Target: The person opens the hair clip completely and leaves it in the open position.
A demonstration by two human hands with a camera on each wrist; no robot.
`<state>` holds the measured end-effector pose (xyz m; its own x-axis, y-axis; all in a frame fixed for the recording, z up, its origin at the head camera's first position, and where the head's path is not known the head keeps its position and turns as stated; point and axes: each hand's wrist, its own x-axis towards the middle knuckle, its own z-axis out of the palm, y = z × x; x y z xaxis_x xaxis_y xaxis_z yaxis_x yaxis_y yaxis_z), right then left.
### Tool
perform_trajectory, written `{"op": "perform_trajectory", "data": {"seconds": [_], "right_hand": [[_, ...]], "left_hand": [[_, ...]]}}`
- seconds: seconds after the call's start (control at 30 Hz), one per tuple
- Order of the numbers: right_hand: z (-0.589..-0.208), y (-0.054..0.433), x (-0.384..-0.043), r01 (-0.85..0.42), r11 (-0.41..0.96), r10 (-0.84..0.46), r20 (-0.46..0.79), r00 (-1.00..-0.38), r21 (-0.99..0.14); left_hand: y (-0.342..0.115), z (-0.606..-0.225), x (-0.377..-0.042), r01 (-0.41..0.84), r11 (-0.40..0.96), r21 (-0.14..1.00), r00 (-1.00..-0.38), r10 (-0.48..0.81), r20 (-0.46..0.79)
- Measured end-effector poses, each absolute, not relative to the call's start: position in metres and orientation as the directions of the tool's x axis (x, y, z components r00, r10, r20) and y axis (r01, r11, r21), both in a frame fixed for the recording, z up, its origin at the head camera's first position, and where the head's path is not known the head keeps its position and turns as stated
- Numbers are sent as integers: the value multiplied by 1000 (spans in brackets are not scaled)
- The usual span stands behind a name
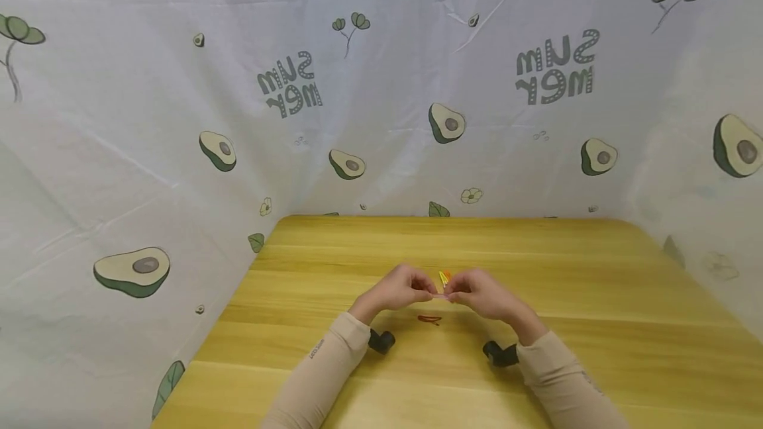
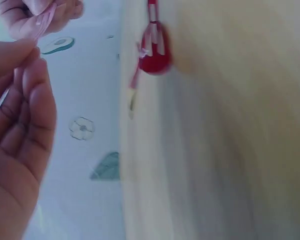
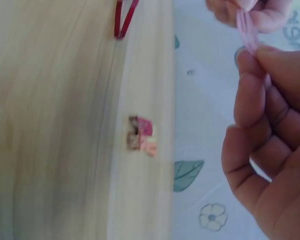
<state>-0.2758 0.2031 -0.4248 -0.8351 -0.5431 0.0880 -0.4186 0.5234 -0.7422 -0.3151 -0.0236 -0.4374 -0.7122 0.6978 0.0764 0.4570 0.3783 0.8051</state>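
My left hand [image 1: 404, 288] and right hand [image 1: 484, 294] meet above the middle of the table. Between their fingertips they pinch a small pink hair clip [image 1: 440, 296], one end in each hand. Both wrist views show its narrow slotted body running from thumb to thumb, and the fingers hide its ends. On the near side of the hands lies a red hair clip [image 1: 429, 318]. A yellow hair clip [image 1: 444, 278] lies just beyond them, beside an orange piece [image 1: 448, 275] partly covered by the right hand.
The wooden table [image 1: 334, 250] reaches back to a white curtain [image 1: 387, 91] printed with avocados. Two dark angular objects, one [image 1: 381, 341] by the left wrist and another [image 1: 499, 353] by the right, show beside the sleeves; they look like the wrist cameras.
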Motion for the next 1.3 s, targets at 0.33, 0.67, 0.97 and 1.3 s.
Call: {"op": "perform_trajectory", "data": {"seconds": [0.33, 0.67, 0.97, 1.3], "right_hand": [[-424, 195, -273, -438, 507, -564, 99, -820, -742], [-421, 193, -273, -438, 511, -565, 95, -820, -740], [-423, 194, -267, -441, 495, -571, 103, -815, -748], [-423, 199, -269, -458, 430, -610, 124, -782, -778]], "left_hand": [[-31, -434, -312, 459, 379, 803, -701, 711, 65], [-34, -430, -312, 459, 374, 806, -697, 714, 65], [-35, -430, -308, 454, 353, 818, -683, 727, 66], [-35, -429, -309, 480, 332, 812, -657, 750, 82]]}}
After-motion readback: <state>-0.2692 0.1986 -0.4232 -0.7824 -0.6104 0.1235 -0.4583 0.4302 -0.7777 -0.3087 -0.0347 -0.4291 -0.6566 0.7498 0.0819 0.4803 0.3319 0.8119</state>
